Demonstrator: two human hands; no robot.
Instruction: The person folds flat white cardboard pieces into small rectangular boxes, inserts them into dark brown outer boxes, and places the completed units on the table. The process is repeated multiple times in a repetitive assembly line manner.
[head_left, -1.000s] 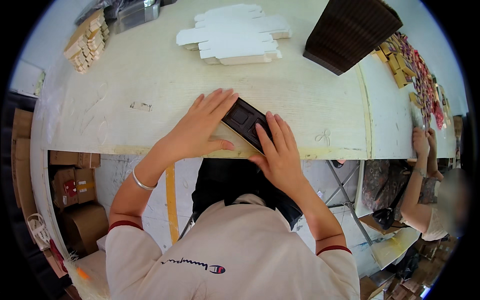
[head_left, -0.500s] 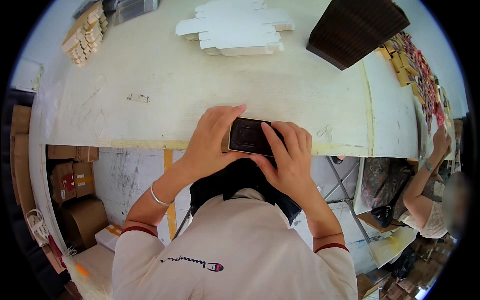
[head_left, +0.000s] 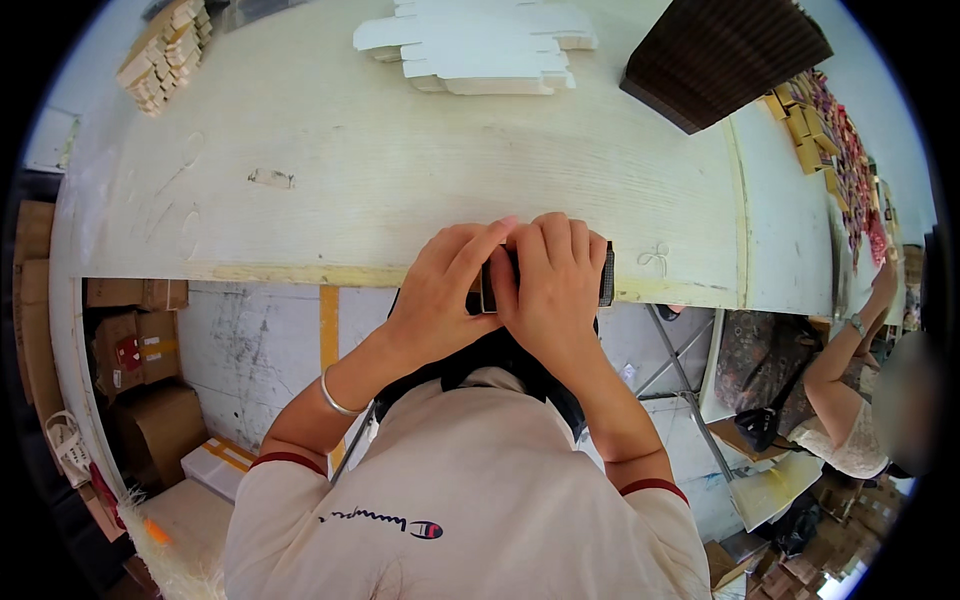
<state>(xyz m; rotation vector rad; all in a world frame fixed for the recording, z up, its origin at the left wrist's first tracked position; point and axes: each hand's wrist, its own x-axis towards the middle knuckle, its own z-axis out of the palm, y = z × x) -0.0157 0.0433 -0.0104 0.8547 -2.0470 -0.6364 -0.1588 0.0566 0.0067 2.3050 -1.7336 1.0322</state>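
Observation:
A small dark box with a pale gold rim (head_left: 607,275) sits at the table's near edge, mostly covered by my hands. My left hand (head_left: 443,275) is closed round its left end, thumb at the near side and fingers at the far side. My right hand (head_left: 552,275) lies across the top, its fingers close together and bent over the far side. Between the hands shows a sliver of the black inside of the box; its moulded black insert is hidden under my right hand.
Flat white cartons (head_left: 480,45) are stacked at the far middle, beside a tall stack of dark brown trays (head_left: 725,60). A loop of string (head_left: 654,260) lies right of my hands. Cardboard boxes (head_left: 140,350) stand below left. Another person's arm (head_left: 845,345) is at the right.
My right hand has moved left and flattened over the box, covering the black insert that showed before. The box has shifted right, and its dark right end now shows.

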